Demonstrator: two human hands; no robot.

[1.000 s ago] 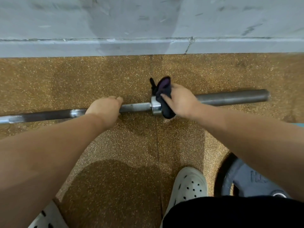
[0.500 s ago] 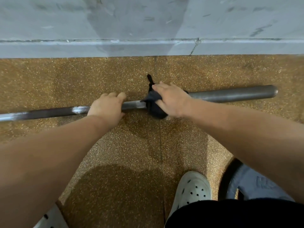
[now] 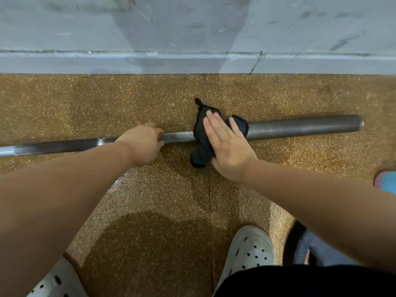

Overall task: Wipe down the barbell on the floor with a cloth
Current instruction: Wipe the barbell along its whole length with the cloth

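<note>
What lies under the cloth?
The barbell passes under the cloth, showing on both sides. The stretch beneath it is hidden; the right hand lies flat on top.

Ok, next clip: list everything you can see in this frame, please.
barbell: one, dark grey steel, lying on the floor along the wall
cloth: one, dark navy, draped over the barbell where shaft meets sleeve
floor: one, brown speckled
wall: one, grey, across the top
weight plate: one, black rim, bottom right, partly hidden
pink and blue object: one, right edge, cut off, unidentifiable
clogs: two, white, perforated, bottom
shorts: one, black, bottom right
left grip: one, bare hand curled round the barbell shaft
right grip: one, bare hand pressing flat on the cloth
</note>
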